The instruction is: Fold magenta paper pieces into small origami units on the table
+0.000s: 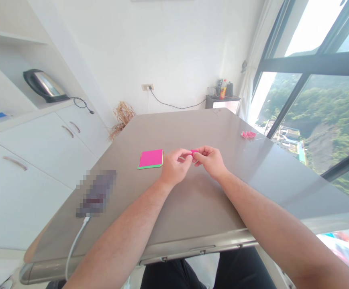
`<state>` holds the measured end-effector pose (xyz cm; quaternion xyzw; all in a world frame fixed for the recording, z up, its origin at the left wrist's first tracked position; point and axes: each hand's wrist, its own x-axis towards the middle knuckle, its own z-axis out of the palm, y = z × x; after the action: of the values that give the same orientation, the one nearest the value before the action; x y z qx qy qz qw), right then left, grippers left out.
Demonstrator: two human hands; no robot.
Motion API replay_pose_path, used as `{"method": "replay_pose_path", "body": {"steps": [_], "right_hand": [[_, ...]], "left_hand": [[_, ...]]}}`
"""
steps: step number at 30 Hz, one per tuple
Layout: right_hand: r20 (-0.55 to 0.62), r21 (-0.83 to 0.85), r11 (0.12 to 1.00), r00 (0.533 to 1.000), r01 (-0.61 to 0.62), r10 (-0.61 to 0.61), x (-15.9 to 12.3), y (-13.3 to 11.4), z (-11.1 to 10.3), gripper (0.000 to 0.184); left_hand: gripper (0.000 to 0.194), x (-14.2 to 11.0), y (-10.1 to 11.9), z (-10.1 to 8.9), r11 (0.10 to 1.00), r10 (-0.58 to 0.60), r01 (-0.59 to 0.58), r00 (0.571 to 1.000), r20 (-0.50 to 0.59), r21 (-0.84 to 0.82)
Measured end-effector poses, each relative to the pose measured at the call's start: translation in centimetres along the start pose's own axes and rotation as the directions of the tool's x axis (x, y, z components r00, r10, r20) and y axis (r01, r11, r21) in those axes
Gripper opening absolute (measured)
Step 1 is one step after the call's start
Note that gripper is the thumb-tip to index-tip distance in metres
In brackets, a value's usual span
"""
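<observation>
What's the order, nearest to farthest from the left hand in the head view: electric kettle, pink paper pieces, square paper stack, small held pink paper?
From the left hand:
1. Small pink paper: held in it.
2. Square paper stack: just to its left.
3. Pink paper pieces: farther off, right.
4. Electric kettle: far left.

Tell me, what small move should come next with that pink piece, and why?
Probably a firmer pinch by the right hand, while the left hand steadies the small pink piece: both hands hold it, and it looks small enough to slip.
</observation>
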<state>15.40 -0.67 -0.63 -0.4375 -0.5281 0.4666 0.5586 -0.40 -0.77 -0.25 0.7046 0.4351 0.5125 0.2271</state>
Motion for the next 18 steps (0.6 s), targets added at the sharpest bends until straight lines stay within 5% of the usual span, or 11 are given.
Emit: {"method": "replay_pose_path", "body": {"steps": [7,13,18], "right_hand": [[0.008,-0.228,0.972,0.999,0.048,-0.047,-0.3,-0.1,-0.1,0.012],[-0.038,-0.386,0.917,0.991,0.103,-0.128,-0.4,-0.1,0.0,0.011],[-0.065,-0.470,0.860,0.964,0.198,-0.258,-0.5,0.2,0.3,0.011]], "left_hand": [[0.016,0.8,-0.8,-0.2,0.935,-0.248,0.283,0.953,0.176,-0.216],[0.012,1.0,-0.6,-0.2,0.954,-0.244,0.262,0.961,0.129,-0.149],[0.011,1.1,0.1,-0.3,0.888,-0.362,0.395,0.917,0.171,-0.237]]}}
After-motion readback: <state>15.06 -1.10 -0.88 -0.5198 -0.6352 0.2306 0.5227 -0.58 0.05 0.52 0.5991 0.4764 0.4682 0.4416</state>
